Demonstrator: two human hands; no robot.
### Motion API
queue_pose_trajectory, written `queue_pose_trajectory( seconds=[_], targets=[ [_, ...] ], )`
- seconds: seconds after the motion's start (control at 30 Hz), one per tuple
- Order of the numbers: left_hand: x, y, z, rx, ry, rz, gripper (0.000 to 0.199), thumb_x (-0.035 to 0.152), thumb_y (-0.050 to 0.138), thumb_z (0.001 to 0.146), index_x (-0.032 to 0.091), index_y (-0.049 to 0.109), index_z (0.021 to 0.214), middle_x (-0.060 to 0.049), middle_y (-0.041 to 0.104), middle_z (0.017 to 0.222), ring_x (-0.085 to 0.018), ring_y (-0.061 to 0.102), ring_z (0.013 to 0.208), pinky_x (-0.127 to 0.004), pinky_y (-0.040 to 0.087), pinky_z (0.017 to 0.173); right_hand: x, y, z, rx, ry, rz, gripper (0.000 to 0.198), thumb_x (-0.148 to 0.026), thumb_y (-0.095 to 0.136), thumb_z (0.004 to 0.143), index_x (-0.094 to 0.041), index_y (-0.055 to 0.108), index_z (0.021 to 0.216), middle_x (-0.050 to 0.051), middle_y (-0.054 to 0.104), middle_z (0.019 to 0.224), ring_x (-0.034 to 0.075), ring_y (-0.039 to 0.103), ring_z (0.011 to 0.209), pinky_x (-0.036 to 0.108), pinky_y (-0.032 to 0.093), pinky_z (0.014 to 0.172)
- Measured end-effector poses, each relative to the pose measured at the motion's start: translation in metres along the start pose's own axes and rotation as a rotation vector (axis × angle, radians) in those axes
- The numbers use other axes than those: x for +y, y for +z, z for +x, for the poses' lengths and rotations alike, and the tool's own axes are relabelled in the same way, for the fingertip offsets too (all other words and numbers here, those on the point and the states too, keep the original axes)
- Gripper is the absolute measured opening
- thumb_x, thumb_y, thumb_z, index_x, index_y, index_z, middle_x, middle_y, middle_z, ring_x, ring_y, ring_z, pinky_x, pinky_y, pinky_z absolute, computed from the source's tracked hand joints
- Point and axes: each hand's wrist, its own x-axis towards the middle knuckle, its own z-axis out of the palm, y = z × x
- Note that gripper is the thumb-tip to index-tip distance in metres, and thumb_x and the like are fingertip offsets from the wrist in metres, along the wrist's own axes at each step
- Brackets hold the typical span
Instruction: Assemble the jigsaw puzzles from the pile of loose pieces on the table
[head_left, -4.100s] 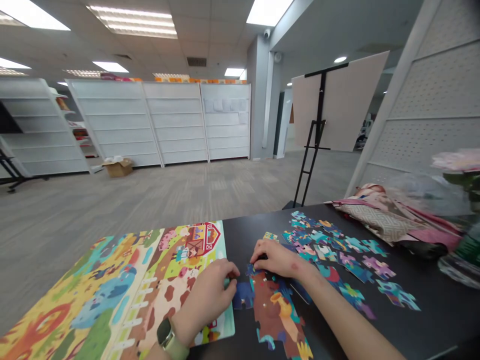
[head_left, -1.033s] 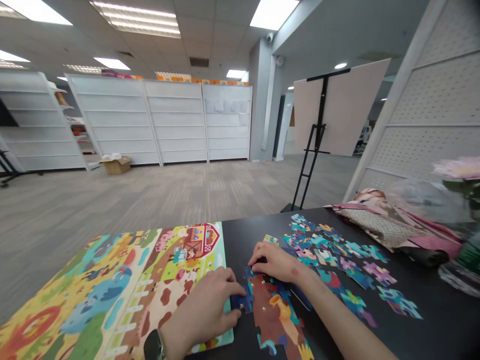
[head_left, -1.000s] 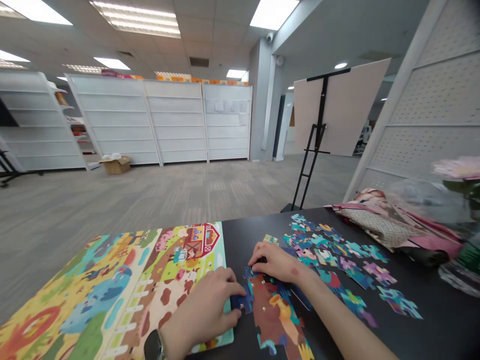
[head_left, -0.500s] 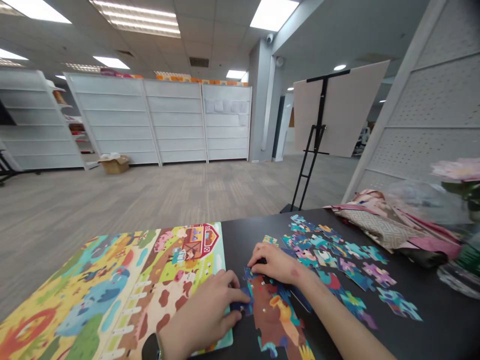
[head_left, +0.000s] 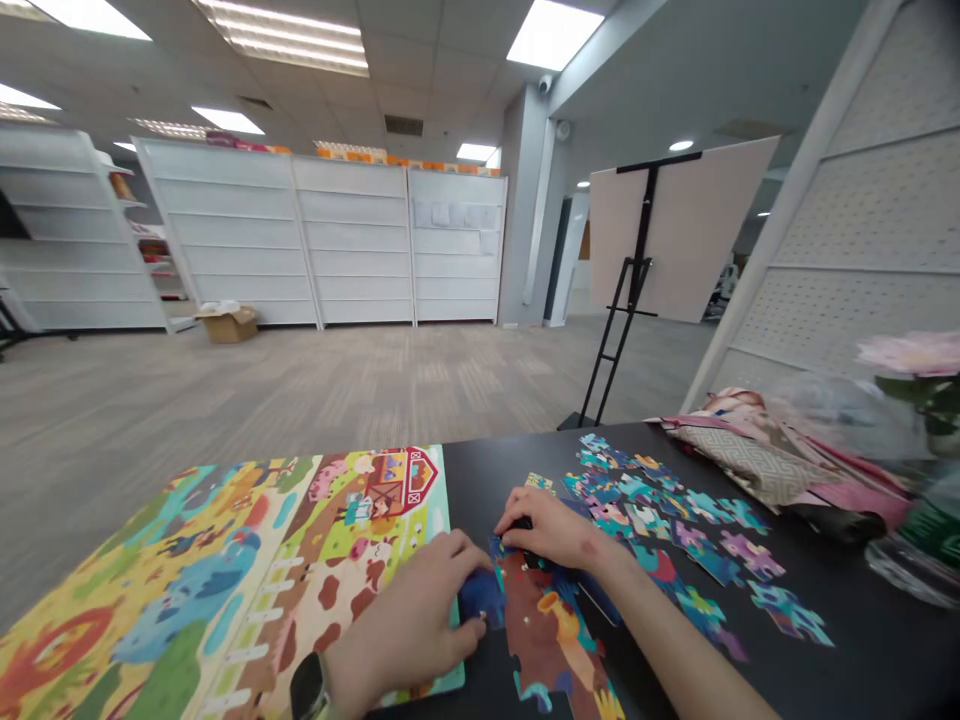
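A partly joined jigsaw puzzle (head_left: 536,620), brown with an orange shape and blue edges, lies on the black table before me. A dark blue puzzle piece (head_left: 481,598) lies against its left side. My left hand (head_left: 427,610), with a watch on the wrist, has its index finger and thumb closed about opposite edges of that piece. Over the puzzle's top edge, my right hand (head_left: 546,525) rests with curled fingers, gripping it there; the fingertips partly cover that edge. Below my left hand lies a colourful farm-animal board (head_left: 330,540), partly hidden by it.
Loose puzzle pieces (head_left: 645,490) are scattered to the right of my right hand. Farther right are a pink patterned cloth bag (head_left: 772,460), a clear plastic bottle (head_left: 919,550) and a pink flower (head_left: 911,352). A black easel (head_left: 626,290) stands beyond the table.
My left index finger has shifted up off the middle of the dark blue piece, so more of it shows. My right hand stays in place.
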Motion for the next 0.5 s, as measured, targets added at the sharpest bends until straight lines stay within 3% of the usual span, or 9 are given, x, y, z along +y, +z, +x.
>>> queue_pose_trajectory(
  seconds=[0.1, 0.23, 0.33, 0.5],
  targets=[
    [-0.005, -0.007, 0.001, 0.147, -0.014, -0.079, 0.030, 0.021, 0.060, 0.087, 0.028, 0.057, 0.115, -0.001, 0.058, 0.117, -0.022, 0.054, 0.111, -0.035, 0.042, 0.098, -0.001, 0.000, 0.001, 0.007, -0.011, -0.036, 0.017, -0.018, 0.070, 0.082, -0.027, 0.082, 0.090, 0.002, 0.073, 0.093, 0.017, 0.067, 0.091, 0.026, 0.047, 0.088],
    [-0.013, -0.011, 0.003, 0.258, -0.022, -0.060, 0.016, 0.024, 0.046, 0.096, 0.026, 0.057, 0.108, -0.002, 0.060, 0.112, -0.021, 0.055, 0.109, -0.035, 0.041, 0.097, 0.007, -0.009, 0.002, 0.125, 0.043, -0.099, 0.034, -0.014, 0.050, 0.092, -0.024, 0.075, 0.113, 0.005, 0.075, 0.106, 0.020, 0.066, 0.102, 0.031, 0.046, 0.093],
    [-0.018, -0.008, 0.004, 0.262, -0.035, 0.011, 0.018, 0.019, 0.048, 0.092, 0.025, 0.059, 0.106, -0.003, 0.060, 0.111, -0.022, 0.056, 0.107, -0.037, 0.042, 0.095, 0.020, -0.020, 0.000, 0.206, 0.125, -0.151, 0.032, -0.016, 0.048, 0.092, -0.019, 0.074, 0.112, 0.009, 0.074, 0.107, 0.023, 0.065, 0.103, 0.036, 0.046, 0.094],
    [-0.013, -0.003, 0.002, 0.189, -0.052, 0.084, 0.031, 0.015, 0.060, 0.078, 0.024, 0.061, 0.107, -0.004, 0.061, 0.110, -0.025, 0.056, 0.108, -0.038, 0.043, 0.095, 0.031, -0.025, -0.005, 0.186, 0.188, -0.202, 0.024, -0.021, 0.061, 0.084, -0.019, 0.076, 0.103, 0.009, 0.072, 0.101, 0.025, 0.065, 0.098, 0.036, 0.046, 0.091]
  ],
)
